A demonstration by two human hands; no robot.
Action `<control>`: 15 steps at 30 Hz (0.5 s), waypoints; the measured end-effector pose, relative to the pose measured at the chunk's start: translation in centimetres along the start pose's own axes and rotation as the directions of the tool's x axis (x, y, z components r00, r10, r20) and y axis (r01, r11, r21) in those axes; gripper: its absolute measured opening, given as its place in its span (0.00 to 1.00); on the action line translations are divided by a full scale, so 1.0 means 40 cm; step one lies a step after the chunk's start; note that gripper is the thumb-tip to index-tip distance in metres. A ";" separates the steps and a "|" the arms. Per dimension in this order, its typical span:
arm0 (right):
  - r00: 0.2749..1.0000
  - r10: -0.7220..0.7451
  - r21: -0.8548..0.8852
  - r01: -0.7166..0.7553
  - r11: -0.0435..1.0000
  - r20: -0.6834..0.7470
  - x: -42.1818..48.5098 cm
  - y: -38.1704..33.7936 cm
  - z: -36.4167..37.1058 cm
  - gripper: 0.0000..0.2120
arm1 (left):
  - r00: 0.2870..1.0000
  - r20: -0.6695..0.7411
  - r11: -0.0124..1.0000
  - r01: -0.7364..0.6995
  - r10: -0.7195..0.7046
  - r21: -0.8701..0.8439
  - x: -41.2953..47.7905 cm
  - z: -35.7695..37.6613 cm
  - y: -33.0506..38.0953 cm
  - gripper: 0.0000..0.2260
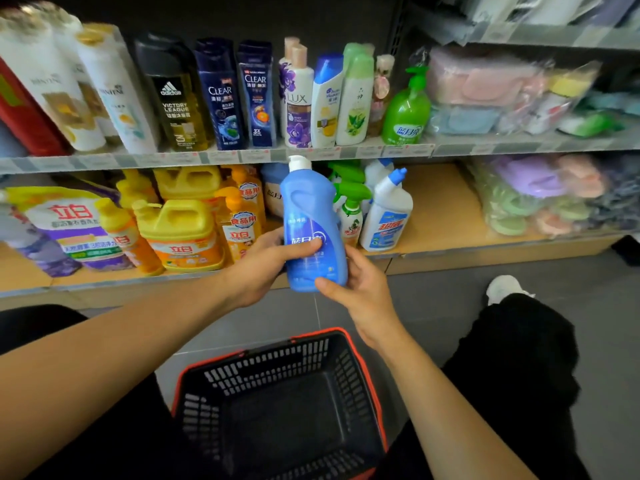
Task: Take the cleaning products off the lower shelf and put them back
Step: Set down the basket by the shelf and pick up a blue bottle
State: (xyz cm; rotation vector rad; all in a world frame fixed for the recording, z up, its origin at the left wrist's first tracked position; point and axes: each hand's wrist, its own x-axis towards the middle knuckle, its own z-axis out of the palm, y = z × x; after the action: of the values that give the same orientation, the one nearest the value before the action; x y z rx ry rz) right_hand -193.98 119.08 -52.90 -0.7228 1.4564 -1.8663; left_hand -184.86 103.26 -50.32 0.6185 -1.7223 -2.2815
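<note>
Basket holds nothing; hands grip blue bottle.

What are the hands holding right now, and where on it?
Both hold the blue bottle: the left hand grips its middle, the right hand holds its lower end.

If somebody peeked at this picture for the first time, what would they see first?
The big blue bottle in the middle, held upright in front of the lower shelf by the left hand and the right hand. Right below it sits a black basket with a red rim. Bright yellow jugs crowd the shelf's left part.
</note>
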 end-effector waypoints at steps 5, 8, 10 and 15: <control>1.000 -0.025 -0.021 0.025 0.999 -0.015 -0.015 0.004 -0.004 0.27 | 0.982 -0.187 1.000 -0.020 0.024 0.023 0.016 0.007 0.053 0.18; 0.999 -0.037 -0.037 0.037 0.999 0.007 -0.014 0.001 0.004 0.25 | 0.969 -0.244 0.998 -0.032 0.043 0.047 0.006 -0.009 0.053 0.17; 0.998 -0.047 -0.058 0.050 0.997 0.036 -0.013 0.006 0.008 0.25 | 0.959 -0.280 0.999 -0.031 0.029 -0.006 -0.007 -0.020 0.032 0.14; 0.999 -0.015 -0.088 0.019 0.996 0.049 -0.005 0.036 0.025 0.26 | 0.906 -0.422 0.978 -0.067 -0.024 -0.199 -0.054 -0.017 -0.029 0.10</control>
State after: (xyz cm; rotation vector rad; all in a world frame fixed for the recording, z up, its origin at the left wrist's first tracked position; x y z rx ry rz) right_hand -192.85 118.39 -54.09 -0.8193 1.5138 -1.7940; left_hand -182.55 103.91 -51.16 0.9570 -1.2604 -2.0769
